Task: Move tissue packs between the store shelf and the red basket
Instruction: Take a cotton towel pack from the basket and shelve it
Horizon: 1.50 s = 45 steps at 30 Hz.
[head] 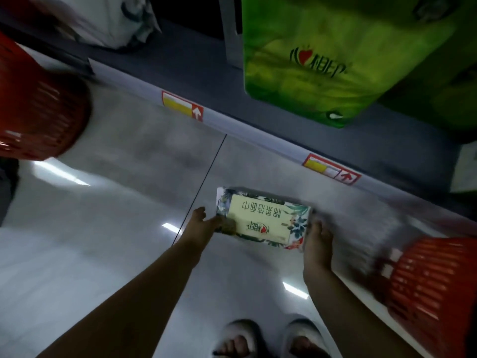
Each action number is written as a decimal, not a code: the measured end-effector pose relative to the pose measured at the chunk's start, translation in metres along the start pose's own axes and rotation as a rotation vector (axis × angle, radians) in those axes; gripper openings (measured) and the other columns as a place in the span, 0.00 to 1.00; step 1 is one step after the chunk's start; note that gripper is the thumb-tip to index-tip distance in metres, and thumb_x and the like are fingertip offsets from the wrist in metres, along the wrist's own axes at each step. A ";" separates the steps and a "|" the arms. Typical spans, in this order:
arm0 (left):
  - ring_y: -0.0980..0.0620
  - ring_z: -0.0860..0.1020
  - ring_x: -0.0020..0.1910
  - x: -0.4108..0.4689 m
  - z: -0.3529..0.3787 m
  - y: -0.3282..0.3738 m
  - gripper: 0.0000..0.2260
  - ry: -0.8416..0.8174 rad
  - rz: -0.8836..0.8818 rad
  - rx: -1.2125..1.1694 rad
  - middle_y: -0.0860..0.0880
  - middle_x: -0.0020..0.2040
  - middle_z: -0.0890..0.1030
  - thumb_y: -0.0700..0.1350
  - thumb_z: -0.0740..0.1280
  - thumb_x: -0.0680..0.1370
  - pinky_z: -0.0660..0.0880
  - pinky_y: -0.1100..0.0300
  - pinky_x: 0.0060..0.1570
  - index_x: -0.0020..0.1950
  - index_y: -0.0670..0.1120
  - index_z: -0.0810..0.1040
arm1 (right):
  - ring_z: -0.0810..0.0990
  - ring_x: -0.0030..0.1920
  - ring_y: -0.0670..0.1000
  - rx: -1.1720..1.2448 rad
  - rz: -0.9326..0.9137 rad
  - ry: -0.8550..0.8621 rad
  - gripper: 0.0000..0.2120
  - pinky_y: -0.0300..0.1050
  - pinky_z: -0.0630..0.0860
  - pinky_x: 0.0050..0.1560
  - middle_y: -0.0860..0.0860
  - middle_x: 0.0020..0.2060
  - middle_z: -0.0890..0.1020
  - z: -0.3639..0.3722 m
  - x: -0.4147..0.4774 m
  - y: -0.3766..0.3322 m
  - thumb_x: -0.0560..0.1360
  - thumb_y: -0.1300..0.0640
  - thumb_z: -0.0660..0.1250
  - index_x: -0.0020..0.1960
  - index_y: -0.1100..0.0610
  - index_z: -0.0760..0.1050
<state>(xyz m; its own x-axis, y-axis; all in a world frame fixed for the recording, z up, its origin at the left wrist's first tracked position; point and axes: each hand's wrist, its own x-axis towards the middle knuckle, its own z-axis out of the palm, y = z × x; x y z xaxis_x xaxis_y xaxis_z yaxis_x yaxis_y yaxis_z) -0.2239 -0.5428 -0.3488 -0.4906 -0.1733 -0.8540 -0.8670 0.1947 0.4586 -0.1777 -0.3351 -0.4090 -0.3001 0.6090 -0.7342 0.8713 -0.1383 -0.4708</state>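
A tissue pack with a leafy print and a pale yellow label is held flat over the floor, in front of the shelf edge. My left hand grips its left end. My right hand holds its right end. One red basket sits low at the right, blurred, close to my right forearm. Another red basket is at the left edge. A large green tissue pack stands on the dark shelf above.
A white pack lies on the shelf at the upper left. Price tags with red arrows mark the shelf rail. Grey glossy floor tiles spread below, and my feet in white slippers show at the bottom.
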 end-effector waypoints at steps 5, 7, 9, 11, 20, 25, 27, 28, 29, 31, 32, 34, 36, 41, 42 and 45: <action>0.51 0.77 0.49 0.011 0.013 -0.003 0.12 -0.100 0.003 -0.028 0.46 0.53 0.77 0.41 0.64 0.78 0.75 0.64 0.43 0.61 0.42 0.68 | 0.81 0.49 0.56 0.076 -0.016 -0.108 0.24 0.37 0.72 0.32 0.60 0.59 0.78 0.004 0.009 0.006 0.81 0.46 0.52 0.67 0.61 0.68; 0.54 0.76 0.42 0.010 0.016 -0.002 0.02 -0.123 0.035 -0.019 0.49 0.45 0.78 0.39 0.62 0.79 0.74 0.72 0.29 0.49 0.45 0.73 | 0.82 0.41 0.49 0.082 -0.025 -0.135 0.24 0.37 0.73 0.29 0.57 0.53 0.82 0.009 0.008 0.005 0.81 0.43 0.51 0.63 0.61 0.71; 0.54 0.77 0.42 0.010 0.016 -0.002 0.05 -0.130 0.061 -0.022 0.50 0.43 0.78 0.40 0.62 0.79 0.74 0.71 0.28 0.46 0.49 0.72 | 0.82 0.40 0.48 0.106 -0.003 -0.159 0.26 0.40 0.74 0.32 0.53 0.47 0.84 0.013 0.007 0.003 0.79 0.38 0.50 0.57 0.57 0.74; 0.51 0.77 0.45 0.010 0.015 -0.003 0.03 -0.135 0.054 -0.040 0.49 0.45 0.79 0.42 0.63 0.79 0.74 0.64 0.36 0.47 0.50 0.73 | 0.81 0.39 0.48 0.111 0.005 -0.176 0.23 0.42 0.73 0.36 0.48 0.40 0.82 0.015 0.005 0.000 0.79 0.37 0.49 0.46 0.51 0.76; 0.52 0.79 0.45 -0.019 0.004 0.001 0.11 -0.153 -0.006 -0.105 0.47 0.47 0.81 0.44 0.66 0.77 0.75 0.61 0.44 0.57 0.42 0.75 | 0.78 0.55 0.57 0.078 -0.071 -0.167 0.20 0.44 0.70 0.50 0.57 0.57 0.79 -0.002 -0.022 -0.013 0.80 0.47 0.58 0.63 0.60 0.71; 0.49 0.77 0.51 -0.048 -0.006 0.018 0.15 -0.106 0.044 -0.078 0.46 0.50 0.80 0.48 0.63 0.79 0.72 0.48 0.60 0.62 0.42 0.74 | 0.75 0.58 0.63 0.101 -0.097 -0.161 0.23 0.40 0.68 0.43 0.64 0.57 0.77 -0.023 -0.045 -0.016 0.80 0.48 0.56 0.62 0.67 0.71; 0.51 0.76 0.49 -0.058 -0.009 0.026 0.12 -0.105 0.082 -0.057 0.48 0.47 0.80 0.49 0.62 0.79 0.69 0.48 0.60 0.58 0.45 0.75 | 0.76 0.58 0.62 0.128 -0.102 -0.158 0.23 0.41 0.67 0.44 0.64 0.58 0.77 -0.030 -0.055 -0.020 0.80 0.48 0.56 0.62 0.66 0.71; 0.51 0.75 0.48 -0.063 -0.011 0.031 0.09 -0.104 0.097 -0.059 0.49 0.46 0.79 0.49 0.62 0.79 0.68 0.50 0.58 0.55 0.46 0.75 | 0.77 0.56 0.62 0.147 -0.107 -0.158 0.21 0.41 0.68 0.45 0.63 0.57 0.77 -0.033 -0.061 -0.023 0.80 0.48 0.57 0.61 0.65 0.71; 0.51 0.75 0.47 -0.067 -0.012 0.035 0.08 -0.096 0.107 -0.061 0.49 0.44 0.79 0.50 0.61 0.79 0.68 0.51 0.55 0.53 0.46 0.75 | 0.78 0.52 0.59 0.181 -0.108 -0.157 0.19 0.41 0.69 0.44 0.61 0.54 0.78 -0.036 -0.068 -0.027 0.80 0.48 0.58 0.60 0.62 0.71; 0.52 0.74 0.44 -0.076 -0.013 0.042 0.11 -0.070 0.101 -0.064 0.47 0.44 0.78 0.53 0.62 0.79 0.69 0.54 0.49 0.49 0.45 0.73 | 0.78 0.45 0.48 0.272 -0.097 -0.147 0.12 0.42 0.71 0.38 0.52 0.48 0.78 -0.043 -0.080 -0.036 0.79 0.49 0.59 0.57 0.56 0.70; 0.51 0.74 0.44 -0.081 -0.014 0.045 0.13 -0.061 0.090 -0.067 0.45 0.46 0.78 0.55 0.63 0.78 0.69 0.53 0.49 0.48 0.45 0.72 | 0.78 0.45 0.45 0.312 -0.092 -0.140 0.11 0.41 0.71 0.38 0.49 0.46 0.79 -0.047 -0.085 -0.041 0.79 0.49 0.60 0.56 0.54 0.70; 0.48 0.76 0.48 -0.095 -0.018 0.047 0.16 -0.056 0.067 -0.076 0.44 0.50 0.79 0.58 0.63 0.76 0.70 0.47 0.56 0.47 0.44 0.71 | 0.78 0.45 0.45 0.380 -0.096 -0.135 0.10 0.40 0.71 0.39 0.46 0.44 0.79 -0.056 -0.096 -0.050 0.79 0.49 0.60 0.56 0.53 0.71; 0.42 0.78 0.54 -0.113 -0.024 0.048 0.20 -0.073 0.059 -0.103 0.41 0.53 0.80 0.59 0.65 0.73 0.71 0.42 0.61 0.48 0.42 0.69 | 0.79 0.44 0.43 0.420 -0.130 -0.145 0.09 0.39 0.72 0.38 0.45 0.44 0.80 -0.066 -0.109 -0.061 0.79 0.50 0.60 0.55 0.52 0.73; 0.39 0.82 0.53 -0.163 -0.043 0.046 0.22 -0.136 0.048 -0.181 0.40 0.51 0.83 0.57 0.69 0.68 0.77 0.45 0.55 0.52 0.45 0.69 | 0.83 0.47 0.46 0.407 -0.294 -0.155 0.05 0.37 0.76 0.39 0.50 0.50 0.82 -0.090 -0.147 -0.082 0.78 0.50 0.61 0.51 0.49 0.74; 0.39 0.82 0.52 -0.174 -0.046 0.047 0.21 -0.140 0.052 -0.190 0.40 0.51 0.83 0.57 0.69 0.68 0.78 0.45 0.55 0.52 0.45 0.69 | 0.83 0.47 0.46 0.400 -0.320 -0.160 0.05 0.37 0.76 0.39 0.50 0.51 0.82 -0.095 -0.153 -0.086 0.78 0.50 0.61 0.50 0.48 0.75; 0.40 0.83 0.51 -0.205 -0.054 0.055 0.23 -0.134 0.083 -0.215 0.41 0.49 0.84 0.57 0.68 0.68 0.79 0.47 0.53 0.54 0.42 0.71 | 0.83 0.45 0.44 0.375 -0.392 -0.159 0.06 0.36 0.76 0.38 0.50 0.49 0.83 -0.116 -0.176 -0.101 0.78 0.49 0.62 0.50 0.48 0.76</action>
<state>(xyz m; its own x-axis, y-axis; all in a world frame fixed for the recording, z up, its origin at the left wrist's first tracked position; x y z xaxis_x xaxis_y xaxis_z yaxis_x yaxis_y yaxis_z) -0.1756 -0.5490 -0.1347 -0.5572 -0.0331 -0.8297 -0.8299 -0.0092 0.5578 -0.1683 -0.3380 -0.1754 -0.6535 0.5495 -0.5206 0.4943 -0.2111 -0.8433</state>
